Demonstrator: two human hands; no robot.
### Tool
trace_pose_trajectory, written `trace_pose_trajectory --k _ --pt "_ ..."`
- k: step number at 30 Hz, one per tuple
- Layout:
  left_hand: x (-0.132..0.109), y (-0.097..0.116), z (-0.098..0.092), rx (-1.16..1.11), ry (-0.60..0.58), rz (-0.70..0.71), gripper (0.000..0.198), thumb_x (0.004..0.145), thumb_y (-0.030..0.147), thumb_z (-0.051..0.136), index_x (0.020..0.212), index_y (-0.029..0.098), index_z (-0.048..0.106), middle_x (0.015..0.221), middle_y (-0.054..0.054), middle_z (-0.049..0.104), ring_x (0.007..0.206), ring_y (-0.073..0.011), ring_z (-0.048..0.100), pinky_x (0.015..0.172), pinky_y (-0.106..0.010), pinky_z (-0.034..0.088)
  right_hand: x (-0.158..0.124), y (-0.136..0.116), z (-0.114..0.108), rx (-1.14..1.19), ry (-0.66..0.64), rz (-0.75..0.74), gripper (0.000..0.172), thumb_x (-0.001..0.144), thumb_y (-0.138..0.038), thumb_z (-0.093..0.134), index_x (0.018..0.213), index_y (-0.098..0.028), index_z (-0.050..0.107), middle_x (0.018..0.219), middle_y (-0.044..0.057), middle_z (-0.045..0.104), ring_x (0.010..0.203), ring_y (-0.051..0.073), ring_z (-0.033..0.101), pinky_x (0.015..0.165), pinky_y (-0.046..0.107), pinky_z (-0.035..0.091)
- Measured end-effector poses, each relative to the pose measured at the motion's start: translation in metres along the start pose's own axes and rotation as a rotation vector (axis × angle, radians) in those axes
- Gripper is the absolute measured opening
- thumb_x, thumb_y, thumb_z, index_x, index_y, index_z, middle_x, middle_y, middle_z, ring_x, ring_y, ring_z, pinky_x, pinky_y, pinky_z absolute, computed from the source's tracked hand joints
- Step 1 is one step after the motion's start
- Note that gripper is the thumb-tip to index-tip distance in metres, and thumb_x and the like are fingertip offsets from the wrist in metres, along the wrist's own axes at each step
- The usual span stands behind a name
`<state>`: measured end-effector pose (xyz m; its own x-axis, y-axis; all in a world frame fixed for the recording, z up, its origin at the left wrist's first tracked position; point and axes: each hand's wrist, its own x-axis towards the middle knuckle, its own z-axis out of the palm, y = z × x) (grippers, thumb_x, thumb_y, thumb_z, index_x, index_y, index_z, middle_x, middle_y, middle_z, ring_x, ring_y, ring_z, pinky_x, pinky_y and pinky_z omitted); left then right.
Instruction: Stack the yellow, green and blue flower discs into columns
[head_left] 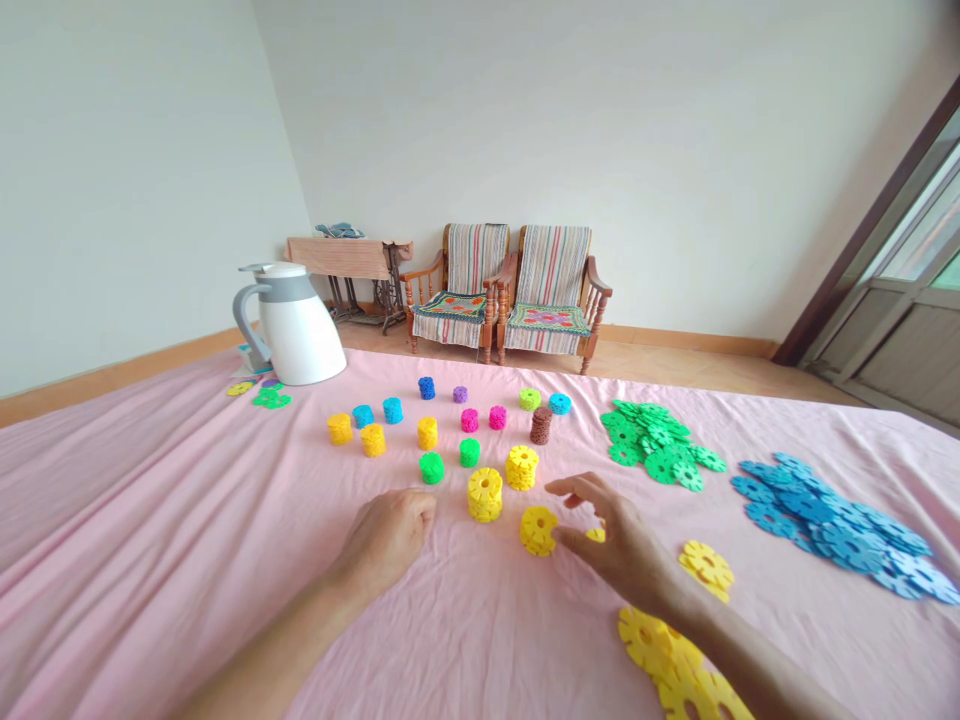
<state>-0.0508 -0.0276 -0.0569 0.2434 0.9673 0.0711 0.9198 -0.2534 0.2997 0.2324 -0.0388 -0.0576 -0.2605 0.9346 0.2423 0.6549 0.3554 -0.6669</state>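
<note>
My left hand rests on the pink cloth with its fingers curled into a loose fist, and no piece shows in it. My right hand has its fingers spread. Its thumb tip is at the right edge of a low, slightly uneven pile of yellow snowflake discs, not gripping it. Between the hands stands a taller stack of yellow discs. Behind it is another yellow stack. A yellow disc is partly hidden under the right hand. Loose yellow discs lie under and beside the right forearm.
Small stacks stand farther back, among them green, brown, pink and orange. Heaps of green discs and blue discs spread at the right. A white jug stands far left.
</note>
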Motion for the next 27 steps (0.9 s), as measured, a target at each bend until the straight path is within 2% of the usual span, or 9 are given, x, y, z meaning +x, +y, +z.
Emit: trace_pose_trajectory --k 4,8,11,19,21,24,27 --pt "0.000 0.000 0.000 -0.001 0.002 0.000 0.026 0.070 0.002 0.040 0.053 0.018 0.050 0.057 0.002 0.056 0.059 -0.0127 0.053 0.057 -0.021 0.029 -0.002 0.027 -0.028 -0.124 0.047 0.016 0.018 0.078 -0.022 0.051 0.094 -0.022 0.060 0.093 0.004 0.062 0.083 0.018 0.059 0.074 0.033 0.045" --pt "0.001 0.000 0.000 -0.001 0.008 0.002 0.025 0.070 0.002 0.039 0.053 0.018 0.049 0.057 0.002 0.056 0.059 -0.0128 0.053 0.056 -0.022 0.028 -0.011 0.047 -0.048 -0.221 -0.108 0.004 0.029 0.073 -0.020 0.055 0.102 -0.020 0.058 0.098 0.006 0.060 0.084 0.019 0.059 0.076 0.034 0.046" --pt "0.001 0.000 0.002 0.002 0.014 0.002 0.026 0.071 0.002 0.039 0.054 0.019 0.049 0.057 0.002 0.056 0.059 -0.0130 0.053 0.056 -0.022 0.028 -0.016 0.048 -0.052 -0.244 -0.152 0.034 0.033 0.073 -0.020 0.054 0.106 -0.018 0.058 0.101 0.009 0.060 0.084 0.020 0.060 0.081 0.037 0.046" --pt "0.000 -0.002 0.003 0.006 0.016 0.000 0.026 0.070 0.002 0.039 0.053 0.019 0.050 0.057 0.002 0.056 0.059 -0.0131 0.053 0.056 -0.022 0.028 -0.010 0.036 -0.053 -0.297 -0.198 0.120 0.014 0.072 -0.019 0.052 0.085 -0.017 0.057 0.086 0.006 0.057 0.080 0.019 0.057 0.075 0.033 0.046" --pt "0.000 -0.002 0.003 0.007 0.016 -0.001 0.026 0.070 0.002 0.039 0.053 0.019 0.051 0.057 0.002 0.056 0.059 -0.0132 0.053 0.056 -0.022 0.028 -0.011 0.036 -0.055 -0.286 -0.207 0.130 0.019 0.072 -0.017 0.051 0.090 -0.017 0.056 0.088 0.005 0.057 0.079 0.018 0.057 0.075 0.032 0.046" --pt "0.000 -0.002 0.003 0.006 0.014 -0.001 0.026 0.070 0.002 0.039 0.053 0.019 0.050 0.057 0.003 0.057 0.060 -0.0132 0.053 0.056 -0.022 0.029 -0.012 0.041 -0.059 -0.251 -0.242 0.106 0.035 0.072 -0.011 0.046 0.105 -0.019 0.057 0.092 0.005 0.056 0.080 0.016 0.058 0.078 0.032 0.046" --pt "0.001 -0.001 0.002 0.005 0.013 -0.002 0.026 0.070 0.002 0.039 0.054 0.019 0.050 0.058 0.002 0.057 0.060 -0.0133 0.053 0.057 -0.022 0.029 -0.012 0.044 -0.062 -0.234 -0.275 0.068 0.043 0.069 -0.006 0.045 0.106 -0.021 0.059 0.093 0.004 0.056 0.081 0.015 0.059 0.079 0.031 0.047"
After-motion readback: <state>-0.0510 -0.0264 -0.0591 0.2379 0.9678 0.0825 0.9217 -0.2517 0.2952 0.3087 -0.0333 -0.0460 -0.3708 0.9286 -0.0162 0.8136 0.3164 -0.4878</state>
